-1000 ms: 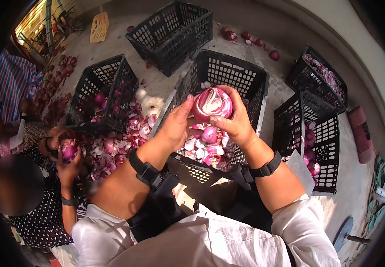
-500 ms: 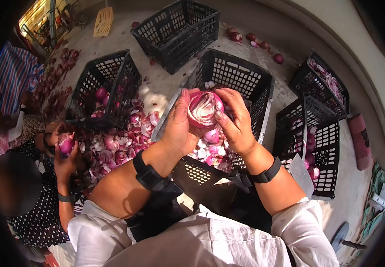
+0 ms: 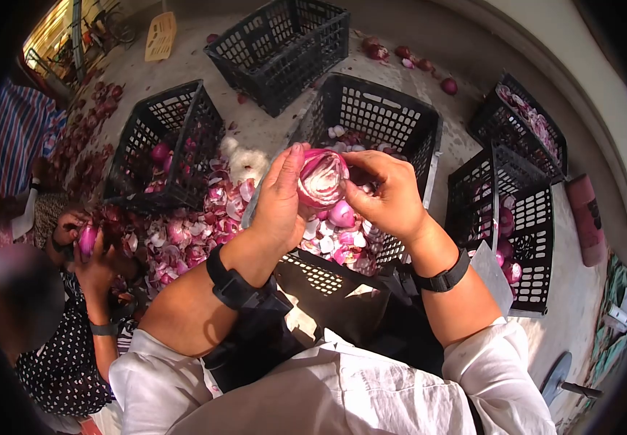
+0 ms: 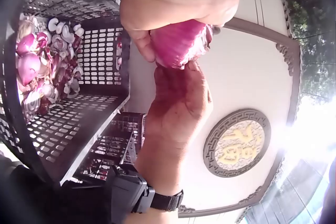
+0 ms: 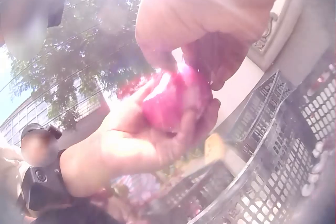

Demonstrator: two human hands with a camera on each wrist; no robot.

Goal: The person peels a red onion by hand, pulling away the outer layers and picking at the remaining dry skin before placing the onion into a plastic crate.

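A large red-purple onion [image 3: 322, 179] with a pale layered face is cupped by the left hand [image 3: 282, 199], held over a black crate [image 3: 382, 107]. At its right edge, the right hand [image 3: 386, 190] has bent fingers and thumb pinching the outer layer. The left wrist view has the onion [image 4: 181, 43] between the left hand [image 4: 181, 1] and right hand [image 4: 176, 111]. Glare washes over the onion [image 5: 176, 103] in the right wrist view, where it lies against the left palm. Below the hands, the crate contains a smaller purple onion [image 3: 342, 214] and loose peels.
Peels [image 3: 183, 235] are heaped left of the crate, beside another crate [image 3: 136, 156] of onions. A seated person's hands [image 3: 92, 254] hold an onion at lower left. More crates stand behind [image 3: 277, 61] and right [image 3: 538, 243]; onions [image 3: 449, 86] lie on the floor.
The onion and left hand have shifted left. My right hand no longer cups the onion with its thumb across the face; its bent fingers are now at the right edge.
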